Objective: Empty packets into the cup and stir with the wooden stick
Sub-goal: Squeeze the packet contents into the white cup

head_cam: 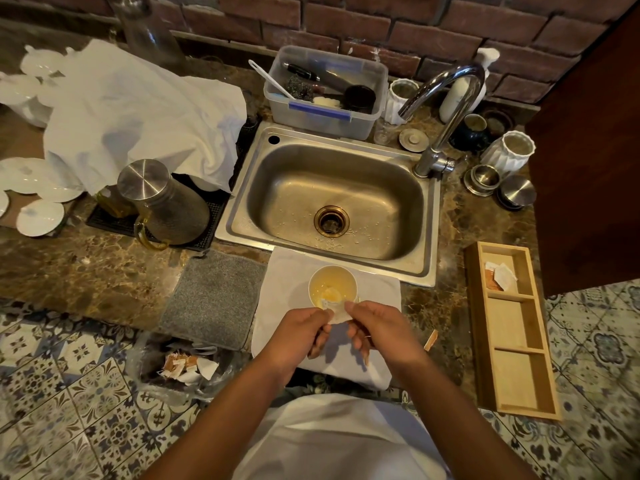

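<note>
The small white paper packet (336, 314) sits right over the near rim of the white paper cup (332, 287), tipped toward it. Both hands pinch it — the left hand (301, 332) has its left edge between thumb and fingers, the right hand (379, 329) grips the right edge the same way. The right hand also seems to have a thin wooden stick (364, 355) tucked under its fingers, though it's mostly hidden. The cup holds pale yellowish liquid and stands on a folded white cloth (374, 292) at the front edge of the brown marble counter (86, 271), just in front of the stainless steel sink (332, 199).

A grey textured mat (216, 299) lies just left of the cloth. To the right is a long wooden tray with three compartments (512, 327) — the far one has a few packets in it. Below the counter on the left, a clear plastic bag (180, 368) holds torn wrappers. A small torn brown scrap (431, 340) lies on the counter near the right hand.
</note>
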The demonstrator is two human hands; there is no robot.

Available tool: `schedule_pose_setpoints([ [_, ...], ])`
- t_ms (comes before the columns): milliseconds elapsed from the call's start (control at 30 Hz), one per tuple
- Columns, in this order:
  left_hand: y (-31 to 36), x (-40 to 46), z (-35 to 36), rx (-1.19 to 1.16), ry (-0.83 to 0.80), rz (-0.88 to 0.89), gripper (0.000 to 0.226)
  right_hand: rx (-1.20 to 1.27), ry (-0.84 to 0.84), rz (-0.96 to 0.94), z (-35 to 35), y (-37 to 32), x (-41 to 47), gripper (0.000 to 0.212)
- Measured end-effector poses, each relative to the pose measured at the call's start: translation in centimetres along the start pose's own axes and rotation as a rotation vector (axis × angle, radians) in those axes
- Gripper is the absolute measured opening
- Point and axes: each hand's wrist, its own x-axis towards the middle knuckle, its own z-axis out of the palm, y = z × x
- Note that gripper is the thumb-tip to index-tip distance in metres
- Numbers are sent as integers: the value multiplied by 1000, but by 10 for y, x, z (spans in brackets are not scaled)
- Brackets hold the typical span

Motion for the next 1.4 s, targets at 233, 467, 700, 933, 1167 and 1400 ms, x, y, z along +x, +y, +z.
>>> schedule_pose_setpoints([
  [233,-1,-1,0,-10,-5,-9,39,-32,36,10,1,5,2,19],
  [467,-1,0,-1,-18,-3,-23,38,-65,74,-61,0,6,3,10],
  [700,-2,-3,-2,-8,-16,-2,37,13,83,-34,-2,3,0,34],
  [933,0,-9,-4,26,-28,37,41,-63,-16,-21,1,10,-8,29],
  [1167,-4,-16,-10,35,16,111,25,20,51,-88,12,21,-17,30],
  [1400,-9,-21,-13,99,18,174,25,21,85,-95,17,29,-24,32],
])
